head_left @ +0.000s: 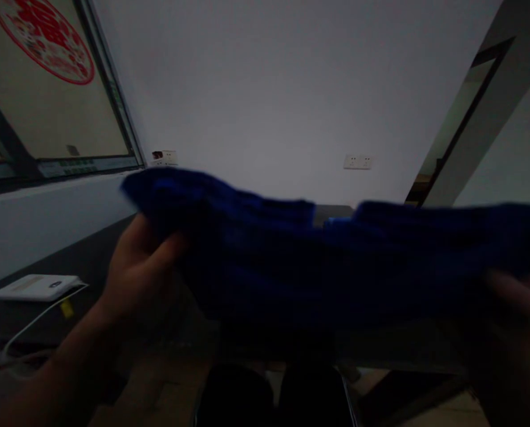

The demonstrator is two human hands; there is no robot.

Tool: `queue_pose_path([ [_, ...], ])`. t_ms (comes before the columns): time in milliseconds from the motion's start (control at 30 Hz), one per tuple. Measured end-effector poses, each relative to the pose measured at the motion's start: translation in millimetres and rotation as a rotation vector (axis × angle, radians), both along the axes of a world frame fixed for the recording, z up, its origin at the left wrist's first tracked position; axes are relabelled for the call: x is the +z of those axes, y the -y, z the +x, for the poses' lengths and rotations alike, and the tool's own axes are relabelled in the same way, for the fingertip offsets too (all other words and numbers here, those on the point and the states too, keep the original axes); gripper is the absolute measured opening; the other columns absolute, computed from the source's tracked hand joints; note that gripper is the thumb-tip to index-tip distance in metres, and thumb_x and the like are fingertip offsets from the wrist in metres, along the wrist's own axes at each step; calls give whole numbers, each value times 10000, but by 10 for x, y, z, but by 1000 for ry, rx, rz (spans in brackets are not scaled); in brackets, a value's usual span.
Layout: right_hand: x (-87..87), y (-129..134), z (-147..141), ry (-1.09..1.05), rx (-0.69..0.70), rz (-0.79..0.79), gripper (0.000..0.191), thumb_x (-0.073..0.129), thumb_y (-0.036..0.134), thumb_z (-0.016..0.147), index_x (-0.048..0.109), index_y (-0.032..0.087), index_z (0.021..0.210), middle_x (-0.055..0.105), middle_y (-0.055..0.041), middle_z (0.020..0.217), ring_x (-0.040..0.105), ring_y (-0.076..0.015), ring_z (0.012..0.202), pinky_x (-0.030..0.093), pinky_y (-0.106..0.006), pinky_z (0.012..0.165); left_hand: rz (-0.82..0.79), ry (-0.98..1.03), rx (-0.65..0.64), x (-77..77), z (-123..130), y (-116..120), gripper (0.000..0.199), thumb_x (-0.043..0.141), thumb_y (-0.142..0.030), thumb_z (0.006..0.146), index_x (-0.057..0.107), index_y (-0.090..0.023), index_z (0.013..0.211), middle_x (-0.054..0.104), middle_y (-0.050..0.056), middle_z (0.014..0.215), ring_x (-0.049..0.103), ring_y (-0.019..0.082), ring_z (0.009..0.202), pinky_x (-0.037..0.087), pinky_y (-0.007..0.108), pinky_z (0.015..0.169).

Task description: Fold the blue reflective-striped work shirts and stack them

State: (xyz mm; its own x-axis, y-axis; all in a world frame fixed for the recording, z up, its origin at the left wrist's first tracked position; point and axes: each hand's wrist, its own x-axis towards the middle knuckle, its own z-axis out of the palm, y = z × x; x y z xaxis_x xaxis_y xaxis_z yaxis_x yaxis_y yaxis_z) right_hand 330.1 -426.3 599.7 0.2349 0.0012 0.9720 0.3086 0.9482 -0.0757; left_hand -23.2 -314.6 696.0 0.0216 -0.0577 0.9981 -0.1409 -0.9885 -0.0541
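Note:
A dark blue garment (291,267) is stretched across the view, raised above a dark table, with folds along its upper edge. What sort of garment it is I cannot make out in the dim, blurred picture. My left hand (142,267) grips its left end, thumb on the near side and fingers partly behind the fabric. At the far right, my right hand (520,299) holds the other end; motion smears it and the frame edge cuts it off. Behind a dip in the fabric's middle, a small bit of brighter blue (337,221) shows.
On the dark table (84,249) at left lies a white device (37,287) with a white cable, beside a small yellow piece (67,308). Wall sockets (358,162) and a window (55,118) stand beyond. My dark-clad legs (238,394) are below.

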Motion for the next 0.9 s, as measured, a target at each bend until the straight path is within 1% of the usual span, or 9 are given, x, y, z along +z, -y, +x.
queue_pose_path([
  [33, 228, -100, -37, -24, 22, 47, 141, 636, 437, 796, 662, 452, 933, 689, 83, 1040, 636, -239, 1045, 576, -396, 775, 4, -10, -71, 140, 150, 5, 380, 647, -378, 830, 598, -296, 1198, 664, -19, 1160, 599, 257, 1144, 475, 437, 1013],
  [100, 747, -429, -79, -120, 171, 132, 181, 618, 357, 786, 650, 346, 964, 692, 45, 1043, 647, -221, 1008, 568, -400, 841, -49, -92, -197, 423, 422, -116, 387, 652, -342, 833, 583, -239, 1199, 673, 13, 1162, 593, 249, 1160, 466, 428, 1028],
  [200, 1459, -1131, 4, -57, 258, 29, 255, 634, 258, 732, 611, 247, 986, 702, 20, 925, 657, -192, 928, 565, -374, 841, -251, -145, -269, 814, 695, -627, 384, 682, -284, 799, 591, -171, 1155, 709, 52, 1079, 635, 240, 1092, 502, 401, 986],
  [267, 1769, -1650, 142, -46, 279, -72, 249, 606, 220, 732, 604, 226, 981, 699, 23, 851, 660, -167, 837, 568, -326, 781, -405, -130, -247, 1017, 790, -1094, 341, 663, -257, 810, 603, -146, 1127, 725, 66, 1017, 671, 228, 1007, 532, 384, 935],
  [333, 1940, -2145, 279, -78, 271, -193, 241, 557, 183, 746, 603, 202, 981, 693, 22, 800, 652, -145, 754, 557, -291, 737, -553, -93, -177, 1160, 849, -1556, 292, 607, -207, 850, 601, -127, 1130, 729, 77, 987, 691, 204, 930, 546, 366, 900],
  [467, 2028, -2948, 396, -118, 110, -454, 312, 464, 164, 781, 592, 169, 1066, 703, -2, 808, 649, -141, 714, 542, -270, 714, -780, -77, 12, 1271, 941, -2279, 274, 540, -161, 895, 577, -114, 1162, 730, 69, 945, 690, 173, 836, 551, 359, 864],
  [600, 1930, -3529, 414, -97, 2, -592, 372, 424, 176, 799, 593, 166, 1131, 719, -44, 850, 662, -170, 730, 548, -308, 723, -879, -113, 73, 1185, 1002, -2769, 203, 558, -158, 888, 579, -112, 1084, 721, 44, 850, 675, 152, 696, 556, 347, 805],
  [800, 1681, -4056, 588, -101, -66, -703, 398, 481, 209, 782, 615, 148, 1152, 720, -103, 938, 671, -218, 758, 550, -380, 745, -1051, -204, 135, 1024, 988, -3220, 71, 585, -191, 871, 611, -125, 875, 695, 29, 681, 656, 167, 601, 559, 341, 709],
  [900, 1641, -4161, 652, -121, -80, -698, 417, 458, 250, 827, 586, 161, 1214, 701, -120, 1061, 671, -231, 886, 542, -381, 800, -1081, -228, 146, 1045, 958, -3329, 204, 540, -280, 907, 628, -154, 772, 701, 71, 679, 675, 195, 638, 566, 352, 697],
])
